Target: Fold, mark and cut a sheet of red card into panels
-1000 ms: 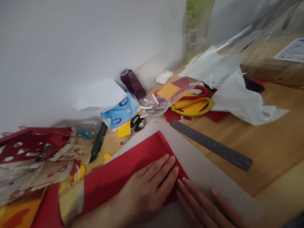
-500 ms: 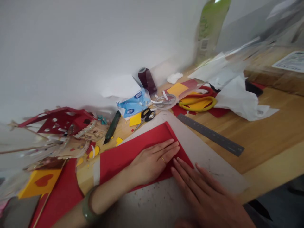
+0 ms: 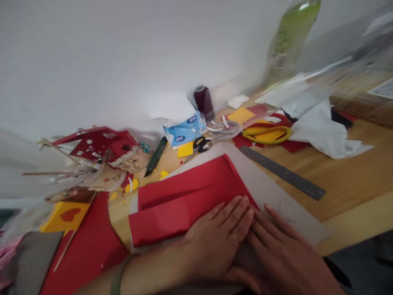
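A folded red paper (image 3: 184, 209) lies on a grey board (image 3: 294, 217), with a long flap folded over its near side. My left hand (image 3: 221, 233), wearing a ring, lies flat with its fingers stretched over the paper's near right part. Beside it, my right hand (image 3: 285, 246) rests with fingers extended at the paper's right corner, its fingertips touching those of my left hand. Neither hand grasps anything. A metal ruler (image 3: 282, 172) lies along the board's right side.
Behind the board are small black scissors (image 3: 202, 144), a green cutter (image 3: 156, 157), a blue tissue pack (image 3: 186, 130), a thread spool (image 3: 204, 102) and yellow-handled scissors (image 3: 267, 134). Paper crafts (image 3: 101, 143) and red sheets (image 3: 89, 246) stand or lie at left. White tissue (image 3: 325, 131) is at right.
My left hand has moved from the middle of the red paper to its near edge, beside my right hand. The folded flap now shows. The whole view has shifted slightly.
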Demonstrator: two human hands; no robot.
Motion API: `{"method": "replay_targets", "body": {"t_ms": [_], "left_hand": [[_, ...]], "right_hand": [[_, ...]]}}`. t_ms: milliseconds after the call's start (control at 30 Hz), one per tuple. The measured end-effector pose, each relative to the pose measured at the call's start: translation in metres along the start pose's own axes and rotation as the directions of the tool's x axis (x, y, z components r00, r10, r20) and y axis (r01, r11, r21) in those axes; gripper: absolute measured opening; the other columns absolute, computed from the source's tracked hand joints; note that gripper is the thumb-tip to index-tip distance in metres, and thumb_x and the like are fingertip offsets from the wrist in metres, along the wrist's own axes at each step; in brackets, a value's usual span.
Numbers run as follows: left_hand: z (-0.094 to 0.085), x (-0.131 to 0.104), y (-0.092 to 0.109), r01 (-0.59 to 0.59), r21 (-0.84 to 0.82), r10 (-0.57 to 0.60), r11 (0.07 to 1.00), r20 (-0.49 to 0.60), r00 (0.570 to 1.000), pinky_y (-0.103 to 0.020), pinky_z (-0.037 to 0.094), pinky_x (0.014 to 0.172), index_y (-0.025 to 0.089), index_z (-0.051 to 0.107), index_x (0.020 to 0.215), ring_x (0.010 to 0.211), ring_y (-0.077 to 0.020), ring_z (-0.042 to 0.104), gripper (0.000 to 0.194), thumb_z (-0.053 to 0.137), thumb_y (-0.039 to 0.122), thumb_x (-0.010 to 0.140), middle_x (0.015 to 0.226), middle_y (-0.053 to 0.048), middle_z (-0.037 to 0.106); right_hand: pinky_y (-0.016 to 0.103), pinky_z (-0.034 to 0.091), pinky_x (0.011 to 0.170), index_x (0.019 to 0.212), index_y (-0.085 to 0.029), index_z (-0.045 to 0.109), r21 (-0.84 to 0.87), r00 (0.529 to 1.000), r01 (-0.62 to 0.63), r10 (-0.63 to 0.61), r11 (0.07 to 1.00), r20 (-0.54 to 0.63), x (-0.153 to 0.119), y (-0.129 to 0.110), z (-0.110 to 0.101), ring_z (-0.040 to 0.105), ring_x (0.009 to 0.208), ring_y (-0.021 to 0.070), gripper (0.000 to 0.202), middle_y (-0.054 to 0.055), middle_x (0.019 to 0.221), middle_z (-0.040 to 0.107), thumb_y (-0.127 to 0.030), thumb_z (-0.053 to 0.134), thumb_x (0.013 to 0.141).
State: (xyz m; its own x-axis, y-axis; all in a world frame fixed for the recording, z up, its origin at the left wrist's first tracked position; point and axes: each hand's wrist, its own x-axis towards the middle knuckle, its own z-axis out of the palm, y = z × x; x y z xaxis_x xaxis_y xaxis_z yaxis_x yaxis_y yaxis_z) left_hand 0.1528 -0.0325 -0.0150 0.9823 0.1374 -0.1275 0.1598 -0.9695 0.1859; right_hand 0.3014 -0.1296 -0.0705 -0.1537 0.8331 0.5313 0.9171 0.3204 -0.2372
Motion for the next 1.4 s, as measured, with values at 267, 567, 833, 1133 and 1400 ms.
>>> {"method": "replay_targets", "body": {"t_ms": [267, 567, 833, 1133, 1400], "left_hand": [[0.005, -0.014, -0.015, -0.041, -0.195, 0.062, 0.98, 0.107, 0.992, -0.046, 0.007, 0.114, 0.007, -0.003, 0.146, 0.139, -0.0203, -0.012, 0.084, 0.031, 0.06, 0.091, 0.152, -0.013, -0.001], [-0.005, -0.099, -0.024, 0.249, -0.258, -0.216, 0.934, 0.151, 0.965, -0.047, 0.019, 0.112, 0.02, -0.022, 0.143, 0.14, -0.0243, -0.001, 0.076, 0.035, 0.038, 0.096, 0.153, -0.011, -0.006], [0.008, -0.176, -0.021, 0.455, -0.217, -0.444, 0.864, 0.099, 0.891, -0.048, 0.025, 0.11, 0.025, -0.016, 0.145, 0.14, -0.0264, 0.006, 0.067, 0.03, 0.037, 0.098, 0.153, -0.01, -0.002], [0.012, -0.195, -0.021, 0.46, -0.261, -0.45, 0.849, 0.102, 0.887, -0.057, 0.022, 0.106, 0.032, -0.002, 0.146, 0.138, -0.0351, -0.005, 0.069, 0.035, 0.053, 0.093, 0.151, -0.008, -0.018], [0.015, -0.195, -0.017, 0.484, -0.241, -0.473, 0.841, 0.104, 0.875, -0.061, 0.024, 0.104, 0.032, 0.003, 0.147, 0.138, -0.0361, -0.004, 0.071, 0.043, 0.051, 0.091, 0.152, -0.01, -0.015]], "right_hand": [[0.039, 0.033, 0.099, 0.115, -0.01, 0.059, -0.121, 0.994, 0.11, -0.108, 0.986, 0.026, 0.004, 0.006, -0.005, 0.052, 0.117, 0.0224, 0.052, 0.013, 0.12, 0.062, -0.052, 0.039, 0.09], [0.043, 0.035, 0.096, 0.142, -0.005, 0.031, -0.211, 0.97, 0.23, -0.208, 0.95, 0.122, 0.003, 0.016, -0.005, 0.05, 0.12, 0.0259, 0.07, 0.016, 0.138, 0.045, -0.051, 0.04, 0.088], [0.044, 0.031, 0.097, 0.146, -0.006, 0.018, -0.217, 0.962, 0.261, -0.236, 0.941, 0.136, 0.002, 0.02, -0.002, 0.056, 0.111, 0.0267, 0.076, 0.017, 0.136, 0.048, -0.054, 0.034, 0.09], [0.049, 0.032, 0.092, 0.147, -0.007, 0.012, -0.237, 0.963, 0.265, -0.244, 0.935, 0.116, 0.009, 0.005, 0.002, 0.056, 0.108, 0.0311, 0.078, 0.02, 0.129, 0.054, -0.057, 0.027, 0.09], [0.038, 0.034, 0.099, 0.116, -0.001, 0.059, -0.01, 0.932, 0.324, -0.318, 0.946, 0.176, 0.052, -0.083, 0.031, 0.051, 0.117, 0.0255, 0.091, 0.02, 0.124, 0.057, -0.079, 0.031, 0.077]]}}
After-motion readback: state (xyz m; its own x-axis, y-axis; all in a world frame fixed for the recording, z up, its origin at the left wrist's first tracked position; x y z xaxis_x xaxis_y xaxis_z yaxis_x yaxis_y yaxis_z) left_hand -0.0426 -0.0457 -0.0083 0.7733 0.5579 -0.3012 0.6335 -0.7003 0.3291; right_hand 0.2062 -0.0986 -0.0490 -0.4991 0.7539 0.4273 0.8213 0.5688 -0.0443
